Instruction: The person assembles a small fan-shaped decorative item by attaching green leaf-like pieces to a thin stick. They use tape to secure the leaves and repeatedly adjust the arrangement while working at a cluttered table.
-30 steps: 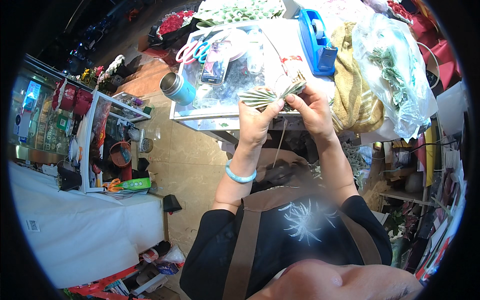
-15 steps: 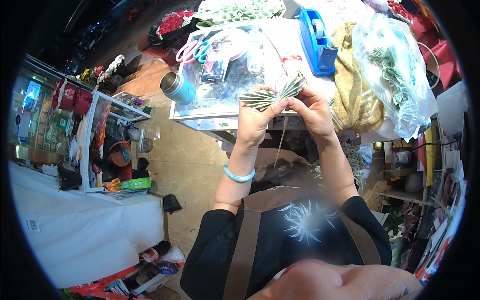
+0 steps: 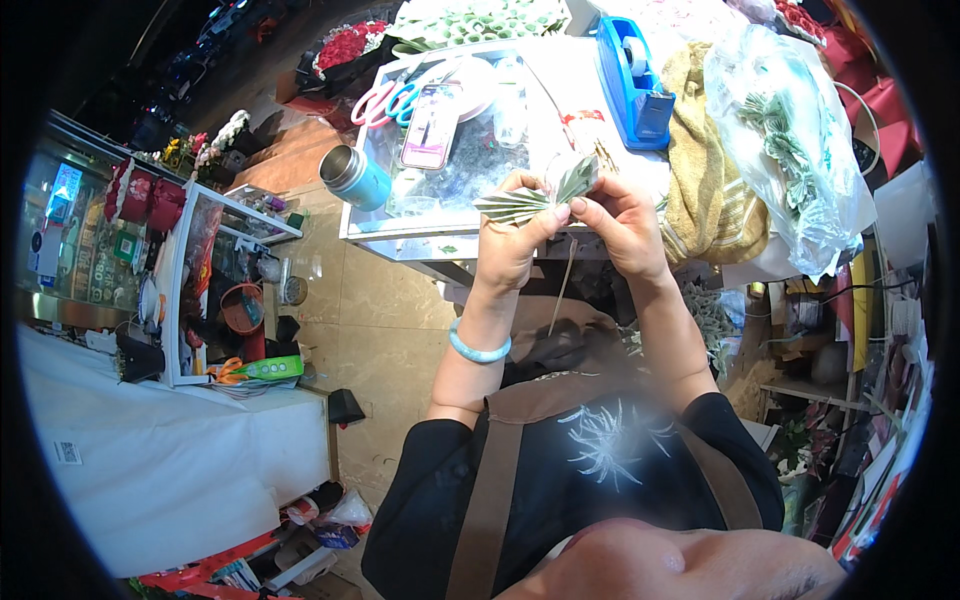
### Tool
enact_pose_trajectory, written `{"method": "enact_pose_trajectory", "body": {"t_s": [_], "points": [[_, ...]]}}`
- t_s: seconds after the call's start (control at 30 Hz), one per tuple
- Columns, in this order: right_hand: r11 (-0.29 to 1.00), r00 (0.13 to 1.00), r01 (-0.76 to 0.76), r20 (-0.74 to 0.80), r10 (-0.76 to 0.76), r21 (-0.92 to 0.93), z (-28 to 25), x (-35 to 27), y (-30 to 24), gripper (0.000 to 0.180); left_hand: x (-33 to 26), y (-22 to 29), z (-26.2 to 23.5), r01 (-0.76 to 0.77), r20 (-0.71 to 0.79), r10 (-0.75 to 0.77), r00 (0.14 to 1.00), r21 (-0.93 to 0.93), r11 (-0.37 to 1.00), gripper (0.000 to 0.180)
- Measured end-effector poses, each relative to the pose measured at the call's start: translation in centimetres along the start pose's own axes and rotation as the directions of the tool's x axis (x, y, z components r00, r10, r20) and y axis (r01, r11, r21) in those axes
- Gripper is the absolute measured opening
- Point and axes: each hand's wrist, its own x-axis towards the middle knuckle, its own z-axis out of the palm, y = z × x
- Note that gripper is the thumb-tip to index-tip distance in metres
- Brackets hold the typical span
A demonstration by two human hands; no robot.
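Observation:
A pleated green-and-white paper fan [image 3: 518,207], its two wings spread like a butterfly, is held over the near edge of the glass-topped table [image 3: 400,228]. My left hand [image 3: 512,235] pinches its middle and left wing, thumb on the near side. My right hand [image 3: 622,225] pinches it from the other side, the thumb tips meeting at the centre. Fingers behind the paper are partly hidden. Below the hands a thin stick [image 3: 563,290] slants downward; whether it joins the paper I cannot tell.
On the table are a smartphone [image 3: 431,128], an open blue bottle [image 3: 357,180], scissors [image 3: 374,104] and a blue tape dispenser [image 3: 636,95]. To the right lie a mustard towel [image 3: 695,170] and a clear plastic bag [image 3: 800,140] with pleated green paper inside. A white-covered surface [image 3: 170,440] is at left.
The paper's right wing has tilted more upright and its pleats have turned under my fingers. Both hands have shifted only slightly. The phone's screen now shows a brighter, pinkish picture.

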Motion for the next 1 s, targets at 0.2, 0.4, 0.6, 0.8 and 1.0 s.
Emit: {"method": "enact_pose_trajectory", "body": {"t_s": [0.2, 0.4, 0.6, 0.8, 1.0], "points": [[1.0, 0.999, 0.001, -0.032, 0.0, 0.019, -0.1, 0.1, 0.4, 0.009, -0.1, -0.4, -0.3, -0.019, -0.01, 0.019, 1.0, 0.002, 1.0, 0.025], [0.997, 0.997, -0.053, -0.058, 0.051, -0.049, -0.6, 0.6, 0.2, 0.009, 0.1, -0.3, -0.1, -0.044, -0.029, 0.044, 0.999, 0.011, 0.999, 0.022], [0.998, 0.997, -0.017, -0.078, 0.021, 0.058, -0.7, 0.7, 0.2, 0.015, 0.2, -0.8, -0.4, -0.085, -0.156, 0.079, 0.985, -0.031, 0.996, 0.015], [0.996, 0.992, -0.046, -0.124, 0.036, -0.078, -0.6, 0.7, 0.6, 0.014, 0.0, -1.4, -0.8, -0.129, -0.202, 0.123, 0.972, -0.02, 0.991, 0.015], [0.995, 0.983, -0.053, -0.18, 0.038, -0.081, 0.1, 0.8, 1.5, 0.012, -0.1, -2.6, 0.3, -0.19, -0.361, 0.172, 0.916, -0.015, 0.982, 0.009]]}}
